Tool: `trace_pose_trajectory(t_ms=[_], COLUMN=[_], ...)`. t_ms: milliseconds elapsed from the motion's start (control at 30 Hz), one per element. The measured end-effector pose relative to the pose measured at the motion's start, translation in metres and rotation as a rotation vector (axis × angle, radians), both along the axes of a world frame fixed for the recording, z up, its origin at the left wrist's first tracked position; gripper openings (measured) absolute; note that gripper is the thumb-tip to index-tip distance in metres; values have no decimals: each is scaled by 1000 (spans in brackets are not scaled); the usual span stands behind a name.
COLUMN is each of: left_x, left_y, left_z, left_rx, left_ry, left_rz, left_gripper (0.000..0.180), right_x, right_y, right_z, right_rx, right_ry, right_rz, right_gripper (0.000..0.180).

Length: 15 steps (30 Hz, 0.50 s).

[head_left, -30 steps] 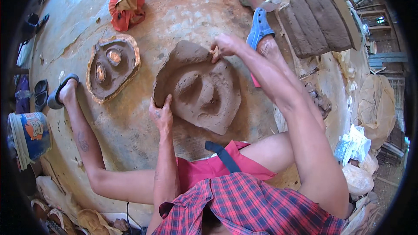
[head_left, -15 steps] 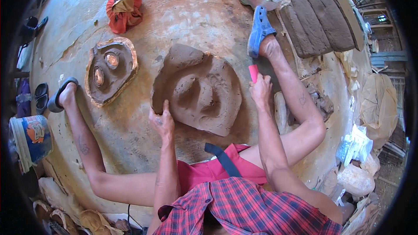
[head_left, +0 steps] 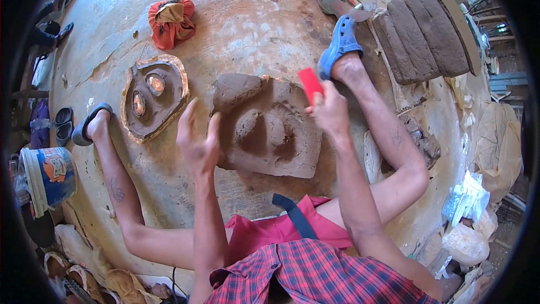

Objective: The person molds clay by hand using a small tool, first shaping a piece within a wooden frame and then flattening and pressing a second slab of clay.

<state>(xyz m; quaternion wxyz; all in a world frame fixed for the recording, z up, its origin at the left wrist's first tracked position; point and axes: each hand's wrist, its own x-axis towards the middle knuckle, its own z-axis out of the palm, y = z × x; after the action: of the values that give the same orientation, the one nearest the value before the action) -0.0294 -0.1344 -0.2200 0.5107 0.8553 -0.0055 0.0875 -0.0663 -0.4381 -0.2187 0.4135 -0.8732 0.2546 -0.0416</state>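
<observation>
Clay mask slab (head_left: 270, 129) on the floor between my legs, both hands raised over it.

I see the slab lying flat on the mud-smeared floor (head_left: 247, 17), just ahead of my left hand (head_left: 198, 143) and beside and below my right hand (head_left: 329, 112). Left hand is up off the clay, fingers loosely spread and curled, holding nothing, hovering at the slab's left edge. Right hand pinches a small red flat scraper (head_left: 310, 84) between thumb and fingers, held above the slab's upper right corner; can't tell if it touches the clay. Both forearms come up from the lower edge. The slab is brown wet clay, roughly square, with two hollowed eye-like sockets, a raised ridge between them and a lump at top left. A second smaller mask mould (head_left: 153, 97) lies to the left, well apart, near my left foot.
</observation>
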Motion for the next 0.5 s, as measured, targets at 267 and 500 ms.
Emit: trace_pose_trajectory(t_ms=[267,500], left_x=[129,143], left_y=[-88,-101], left_z=[-22,-30], left_rx=[518,599], left_ry=[146,314], left_rz=[-756,-874], left_gripper=[47,38], right_x=[60,58], right_y=[57,68], right_z=[-28,-33], right_rx=[218,31], right_ry=[171,107], right_rz=[-46,-65], right_gripper=[26,17])
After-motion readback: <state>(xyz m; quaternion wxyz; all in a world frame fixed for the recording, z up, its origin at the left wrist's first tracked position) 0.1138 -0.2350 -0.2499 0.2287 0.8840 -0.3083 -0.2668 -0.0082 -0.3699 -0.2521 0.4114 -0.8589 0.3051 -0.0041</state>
